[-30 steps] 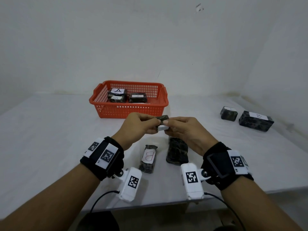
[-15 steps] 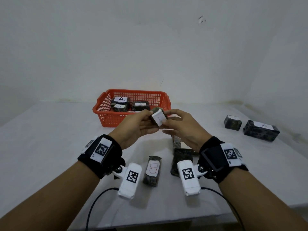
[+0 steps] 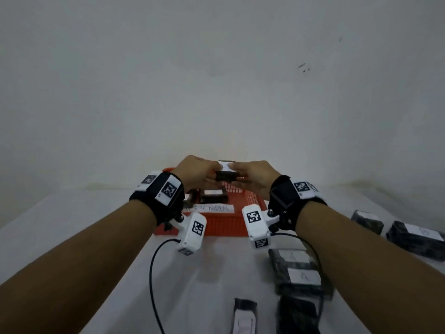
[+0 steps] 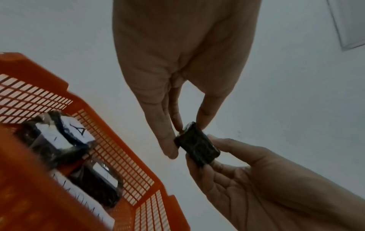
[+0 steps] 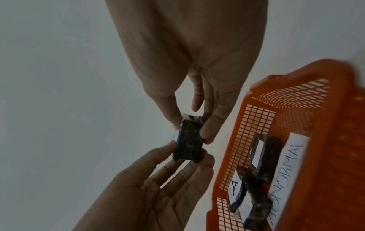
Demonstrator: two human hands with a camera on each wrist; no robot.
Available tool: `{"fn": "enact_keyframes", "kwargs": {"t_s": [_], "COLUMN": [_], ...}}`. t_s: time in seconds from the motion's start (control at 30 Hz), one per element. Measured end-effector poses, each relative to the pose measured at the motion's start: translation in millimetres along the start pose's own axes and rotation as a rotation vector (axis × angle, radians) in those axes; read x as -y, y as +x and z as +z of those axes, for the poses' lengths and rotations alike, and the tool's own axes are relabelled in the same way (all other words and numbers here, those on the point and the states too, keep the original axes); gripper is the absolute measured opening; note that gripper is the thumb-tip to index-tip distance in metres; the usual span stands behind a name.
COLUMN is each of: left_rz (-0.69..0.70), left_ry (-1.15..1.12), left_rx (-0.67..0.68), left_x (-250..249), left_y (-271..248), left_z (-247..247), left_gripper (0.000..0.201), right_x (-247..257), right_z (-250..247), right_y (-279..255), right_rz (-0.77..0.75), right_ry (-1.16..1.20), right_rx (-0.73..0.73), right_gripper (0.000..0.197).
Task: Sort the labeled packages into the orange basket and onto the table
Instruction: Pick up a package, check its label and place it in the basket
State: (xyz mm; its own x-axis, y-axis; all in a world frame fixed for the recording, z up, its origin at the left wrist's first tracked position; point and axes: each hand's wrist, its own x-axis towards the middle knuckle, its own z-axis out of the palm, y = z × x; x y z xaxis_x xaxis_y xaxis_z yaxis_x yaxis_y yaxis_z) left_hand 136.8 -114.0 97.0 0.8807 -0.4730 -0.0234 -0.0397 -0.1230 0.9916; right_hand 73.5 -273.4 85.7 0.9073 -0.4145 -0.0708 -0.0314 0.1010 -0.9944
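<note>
A plain white wall [image 3: 216, 68] with small dark marks rises behind the white table [image 3: 72, 225].

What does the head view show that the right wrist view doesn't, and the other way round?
Only the head view shows the packages lying on the table: two stacked ones with white labels near the right forearm and two more at the far right.

Only the right wrist view shows the small package's dark underside and the fingers pinching it from below.

Both show the left hand and right hand holding that package together over the orange basket, with its paper sign and packages inside.
</note>
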Motion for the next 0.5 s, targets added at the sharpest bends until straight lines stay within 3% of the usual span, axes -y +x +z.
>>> {"fn": "enact_keyframes", "kwargs": {"t_s": [0.23, 0.3, 0.43, 0.5], "left_rz": [-0.112, -0.176, -0.178, -0.142], "left_ry": [0.395, 0.367, 0.416, 0.54], "left_rx": [0.033, 0.024, 0.035, 0.067], "left_x": [-6, -3, 6, 10], "left_y": [84, 105, 141, 150], "left_z": [-20, -27, -33, -31], "left_gripper": [0.039, 0.039, 0.043, 0.048], "right_x": [-2, -3, -3, -6], "right_z": [23, 29, 34, 35], "right_y": [78, 93, 118, 126], "right_rz": [0.062, 0.083, 0.109, 0.11], "right_ry": [-0.186, -0.219, -0.284, -0.433], "right_rx": [-0.059, -0.042, -0.055, -0.064], "right_gripper": [0.032, 0.023, 0.022, 0.024]}}
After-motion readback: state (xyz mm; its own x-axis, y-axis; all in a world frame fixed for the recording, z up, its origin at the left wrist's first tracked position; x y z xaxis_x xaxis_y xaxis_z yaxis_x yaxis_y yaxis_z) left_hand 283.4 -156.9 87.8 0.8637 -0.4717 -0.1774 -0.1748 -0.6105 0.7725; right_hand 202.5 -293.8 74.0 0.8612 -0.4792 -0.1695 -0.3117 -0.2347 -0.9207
